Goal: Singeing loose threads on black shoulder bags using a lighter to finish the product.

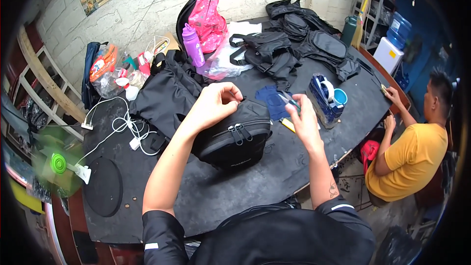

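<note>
A black backpack (230, 142) sits before me on the dark table, its zipper pulls toward me. My left hand (216, 104) is over the bag's top left side, thumb and fingers curled together in a pinch; what they hold, if anything, is too small to make out. To the right of the bag, raised above the table, my right hand (306, 121) is closed around small thread snips (293, 102), their blades pointing up and left toward the bag. A folded dark blue cloth (270, 99) and a yellow-handled tool (287, 124) lie beyond and beside that hand.
Black bags (267, 51) and a pink backpack (206, 22) with a purple bottle (193, 45) crowd the far side. A blue patterned holder (326, 100) stands right. White cables (130, 127) and a spinning fan (59, 163) are left. A person in yellow (414, 162) sits at the right edge.
</note>
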Motion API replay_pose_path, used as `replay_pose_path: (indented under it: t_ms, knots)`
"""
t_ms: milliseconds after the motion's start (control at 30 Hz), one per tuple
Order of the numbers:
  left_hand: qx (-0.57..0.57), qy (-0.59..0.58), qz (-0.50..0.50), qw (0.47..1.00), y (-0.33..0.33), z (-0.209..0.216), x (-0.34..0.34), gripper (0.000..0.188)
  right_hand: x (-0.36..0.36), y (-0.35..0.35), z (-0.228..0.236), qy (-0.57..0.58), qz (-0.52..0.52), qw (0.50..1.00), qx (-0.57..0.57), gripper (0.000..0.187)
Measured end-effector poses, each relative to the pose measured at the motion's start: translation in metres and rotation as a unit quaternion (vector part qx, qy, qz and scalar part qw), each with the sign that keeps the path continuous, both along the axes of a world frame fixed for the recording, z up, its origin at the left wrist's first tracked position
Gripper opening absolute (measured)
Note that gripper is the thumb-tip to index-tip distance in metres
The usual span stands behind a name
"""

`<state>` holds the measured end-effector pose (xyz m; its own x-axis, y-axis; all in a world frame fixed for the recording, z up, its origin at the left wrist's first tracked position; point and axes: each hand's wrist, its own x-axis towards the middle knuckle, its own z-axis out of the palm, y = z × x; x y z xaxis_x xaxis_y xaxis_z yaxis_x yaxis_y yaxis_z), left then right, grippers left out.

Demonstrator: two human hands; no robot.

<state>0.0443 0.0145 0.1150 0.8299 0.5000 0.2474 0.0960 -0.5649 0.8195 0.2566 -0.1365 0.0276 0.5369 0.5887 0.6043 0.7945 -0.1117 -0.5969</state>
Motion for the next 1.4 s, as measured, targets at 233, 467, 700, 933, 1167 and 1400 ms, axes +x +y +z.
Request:
replay_pose_path:
  t_ms: [233, 467, 700, 933, 1167, 1400]
  knots:
    - [-0.223, -0.019, -0.042, 0.974, -0.003, -0.006, 0.001, 0.045, -0.068, -0.002, 0.064, -0.104, 0.141, 0.984, 0.033, 0.017]
    - [-0.195, -0.035, -0.021, 0.98, -0.008, -0.009, 0.001, 0.05, -0.077, 0.006, 0.061, -0.165, 0.142, 0.975, 0.052, 0.016]
    - [-0.149, -0.04, -0.006, 0.988, -0.013, -0.011, 0.002, 0.048, -0.081, 0.007, 0.065, -0.212, 0.126, 0.967, 0.057, 0.016]
    - [-0.108, -0.049, -0.004, 0.993, -0.016, -0.011, 0.006, 0.047, -0.081, 0.004, 0.073, -0.248, 0.111, 0.962, 0.035, 0.016]
    - [-0.137, -0.055, -0.033, 0.989, -0.02, -0.005, -0.008, 0.045, -0.056, 0.01, 0.041, 0.174, 0.134, 0.971, 0.099, 0.022]
    - [0.063, -0.525, 0.46, 0.713, -0.02, -0.057, -0.041, 0.004, 0.0, 0.043, -0.033, 0.676, 0.413, 0.601, 0.108, 0.018]
